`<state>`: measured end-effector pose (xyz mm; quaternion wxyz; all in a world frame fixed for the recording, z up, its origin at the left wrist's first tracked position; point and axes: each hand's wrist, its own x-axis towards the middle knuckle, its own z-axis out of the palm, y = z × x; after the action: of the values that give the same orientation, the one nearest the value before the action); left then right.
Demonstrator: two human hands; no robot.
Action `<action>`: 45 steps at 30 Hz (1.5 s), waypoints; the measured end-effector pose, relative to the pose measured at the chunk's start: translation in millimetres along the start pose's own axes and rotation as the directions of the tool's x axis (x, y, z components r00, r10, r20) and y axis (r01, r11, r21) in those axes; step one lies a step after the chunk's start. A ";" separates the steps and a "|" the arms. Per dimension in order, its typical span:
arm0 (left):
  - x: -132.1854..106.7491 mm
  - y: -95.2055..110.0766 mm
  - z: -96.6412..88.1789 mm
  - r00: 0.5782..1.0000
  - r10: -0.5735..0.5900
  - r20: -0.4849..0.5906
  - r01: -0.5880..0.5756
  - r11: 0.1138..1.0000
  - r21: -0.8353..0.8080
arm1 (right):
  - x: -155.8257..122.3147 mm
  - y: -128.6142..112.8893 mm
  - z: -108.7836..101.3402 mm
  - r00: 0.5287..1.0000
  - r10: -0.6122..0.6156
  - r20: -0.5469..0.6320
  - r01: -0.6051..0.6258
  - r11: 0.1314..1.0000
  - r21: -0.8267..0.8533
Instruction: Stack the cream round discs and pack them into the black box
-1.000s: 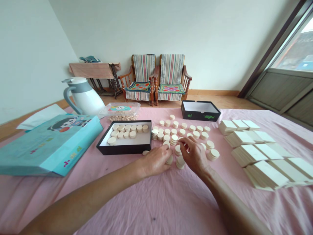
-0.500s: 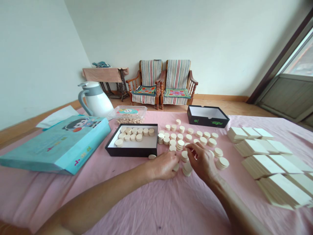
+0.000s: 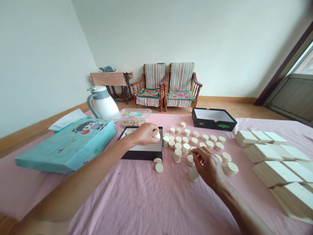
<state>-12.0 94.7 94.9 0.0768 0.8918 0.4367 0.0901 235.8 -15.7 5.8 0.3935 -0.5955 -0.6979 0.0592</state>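
Head view: a pale wooden disc [image 3: 155, 134] sits pinched in the fingertips of the left hand [image 3: 143, 134], held just above the right end of the shallow black box [image 3: 143, 155] that lies near the middle of the tabletop [image 3: 151, 202] (pink cloth over all of it). A few more discs lie inside the box at its far left corner, mostly hidden by the hand. Two loose discs [image 3: 158, 164] lie on the cloth just in front of the box's near right corner. To the right, the disc stacks [image 3: 182, 145] stand in rough rows. The right hand [image 3: 209, 166] rests among the nearest of them, fingers curled narrow and touching a stack; whether it grips one I cannot tell. Beyond the rows, toward the far edge, lies a second black box [image 3: 214, 123]. Along the right edge are piles of flat wooden tiles [image 3: 269, 153]. Toward the left edge lies a blue gift box [image 3: 68, 147], with a white jug [image 3: 104, 103] and a clear tub [image 3: 133, 115] behind it.
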 end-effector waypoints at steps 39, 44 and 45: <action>9.6 -48.2 48.0 0.850 0.503 0.154 -0.526 0.827 0.199 | -1.5 0.3 5.7 0.987 -0.001 0.159 0.000 1.000 0.006; 12.8 -55.6 52.0 0.853 0.500 0.150 -0.522 0.823 0.225 | -1.2 -0.2 5.2 0.988 -0.005 0.153 0.006 1.000 -0.009; 13.3 -57.1 51.9 0.854 0.498 0.148 -0.520 0.822 0.233 | -1.2 -0.1 5.0 0.989 -0.007 0.148 0.009 1.000 -0.011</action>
<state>-35.8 136.8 33.3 -0.0521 0.9808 0.1875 0.0120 232.6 -14.9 1.8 0.3375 -0.5889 -0.7279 0.0977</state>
